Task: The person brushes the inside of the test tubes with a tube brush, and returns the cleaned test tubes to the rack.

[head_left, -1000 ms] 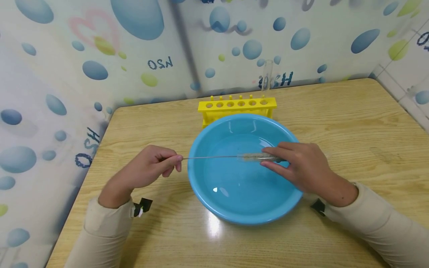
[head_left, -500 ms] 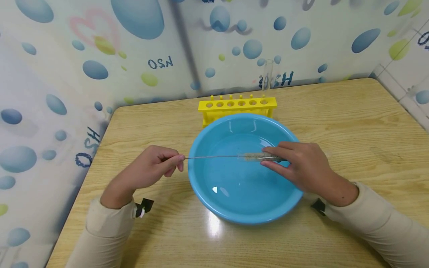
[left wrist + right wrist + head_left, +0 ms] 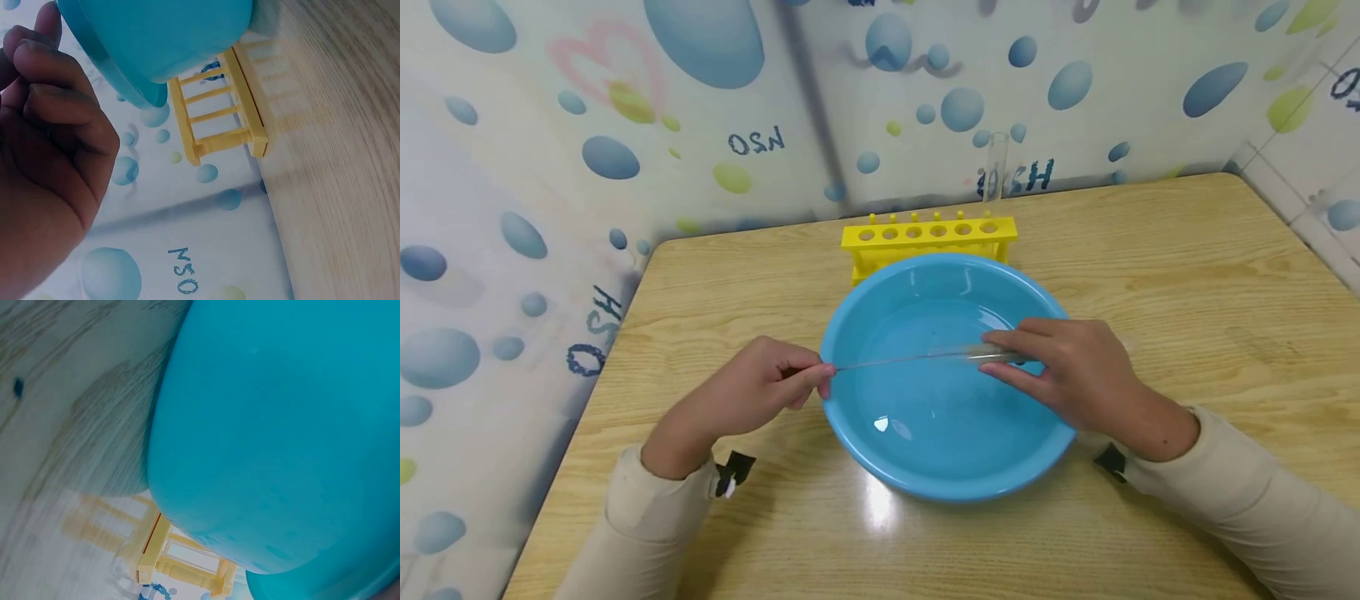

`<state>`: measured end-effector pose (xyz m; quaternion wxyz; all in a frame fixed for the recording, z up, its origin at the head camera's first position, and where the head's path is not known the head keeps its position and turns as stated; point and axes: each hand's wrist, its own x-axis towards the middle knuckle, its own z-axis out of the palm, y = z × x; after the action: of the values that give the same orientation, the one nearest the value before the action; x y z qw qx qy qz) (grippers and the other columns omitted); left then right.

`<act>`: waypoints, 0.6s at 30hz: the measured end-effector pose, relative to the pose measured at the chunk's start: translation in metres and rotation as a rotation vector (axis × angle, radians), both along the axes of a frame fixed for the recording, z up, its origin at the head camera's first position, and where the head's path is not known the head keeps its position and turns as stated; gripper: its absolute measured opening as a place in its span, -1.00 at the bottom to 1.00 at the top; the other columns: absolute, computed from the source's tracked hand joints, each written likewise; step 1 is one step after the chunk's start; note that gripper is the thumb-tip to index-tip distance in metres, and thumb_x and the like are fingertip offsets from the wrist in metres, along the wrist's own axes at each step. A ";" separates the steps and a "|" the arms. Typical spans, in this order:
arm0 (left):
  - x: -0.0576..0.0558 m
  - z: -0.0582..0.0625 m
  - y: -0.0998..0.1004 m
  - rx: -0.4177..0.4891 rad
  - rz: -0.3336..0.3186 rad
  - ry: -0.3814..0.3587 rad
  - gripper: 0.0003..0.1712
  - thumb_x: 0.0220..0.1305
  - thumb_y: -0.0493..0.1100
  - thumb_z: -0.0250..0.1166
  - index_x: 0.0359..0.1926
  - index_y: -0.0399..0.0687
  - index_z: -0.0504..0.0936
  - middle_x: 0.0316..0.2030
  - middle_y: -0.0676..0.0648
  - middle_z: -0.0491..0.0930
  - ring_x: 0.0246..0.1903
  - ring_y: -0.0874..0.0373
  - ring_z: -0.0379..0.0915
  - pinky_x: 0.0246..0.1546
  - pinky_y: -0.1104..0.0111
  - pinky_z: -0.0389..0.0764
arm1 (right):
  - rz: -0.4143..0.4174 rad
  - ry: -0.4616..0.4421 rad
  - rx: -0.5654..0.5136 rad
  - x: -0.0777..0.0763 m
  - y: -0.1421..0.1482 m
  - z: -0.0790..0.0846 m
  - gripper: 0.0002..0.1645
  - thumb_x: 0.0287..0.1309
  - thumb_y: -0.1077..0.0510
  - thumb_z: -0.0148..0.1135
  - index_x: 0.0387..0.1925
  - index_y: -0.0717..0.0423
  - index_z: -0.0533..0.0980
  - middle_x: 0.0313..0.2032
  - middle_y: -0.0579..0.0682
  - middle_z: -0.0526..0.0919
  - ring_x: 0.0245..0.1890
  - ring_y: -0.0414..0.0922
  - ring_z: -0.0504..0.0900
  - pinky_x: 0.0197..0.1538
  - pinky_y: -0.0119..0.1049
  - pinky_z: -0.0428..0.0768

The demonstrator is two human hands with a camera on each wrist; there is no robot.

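My left hand point(image 3: 767, 387) pinches the thin wire handle point(image 3: 880, 362) of a test tube brush at the basin's left rim. The brush head sits inside a glass test tube point(image 3: 973, 353), its bristles blurred and partly covered by fingers. Thumb and fingers of my right hand point(image 3: 1067, 367) grip that tube, which lies nearly level over the blue basin point(image 3: 951, 493). Water stands in the basin below. In the left wrist view the curled fingers of the left hand point(image 3: 56, 131) show, but not the wire. The right wrist view shows mostly the basin's outer wall point(image 3: 262, 437).
Behind the basin stands a yellow test tube rack point(image 3: 928, 235), with a clear test tube point(image 3: 996, 171) upright at its right end. The wooden table point(image 3: 737, 275) meets a patterned wall point(image 3: 820, 100) at the back.
My left hand has moved right and slightly toward me, pushing the brush deeper into the test tube. The right hand stays nearly still around the tube.
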<state>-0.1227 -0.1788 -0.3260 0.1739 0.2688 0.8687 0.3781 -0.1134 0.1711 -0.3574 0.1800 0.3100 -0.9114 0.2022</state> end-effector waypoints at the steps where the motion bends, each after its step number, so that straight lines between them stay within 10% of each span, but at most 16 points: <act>1: 0.001 0.000 0.002 -0.010 0.004 0.017 -0.70 0.30 0.09 0.09 -0.53 0.19 0.59 -0.77 0.07 0.26 -0.76 0.25 0.12 -0.73 0.44 0.24 | 0.000 -0.002 0.002 0.000 0.000 0.000 -0.59 -0.08 -0.16 0.36 -0.16 -0.12 0.64 -0.48 -0.21 0.64 -0.61 -0.35 0.49 -0.61 -0.52 0.28; 18: 0.007 -0.005 0.029 -0.102 -0.039 0.395 -0.78 0.24 -0.01 0.19 -0.46 0.08 0.68 -0.57 0.22 0.60 -0.69 0.46 0.27 -0.64 0.56 0.38 | 0.000 -0.003 -0.012 -0.001 0.000 0.000 -0.59 -0.09 -0.18 0.36 -0.17 -0.12 0.64 -0.46 -0.19 0.65 -0.60 -0.32 0.50 -0.61 -0.52 0.29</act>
<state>-0.1153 -0.1500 -0.3307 0.0208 0.3456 0.8984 0.2702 -0.1140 0.1714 -0.3577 0.1804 0.3084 -0.9104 0.2084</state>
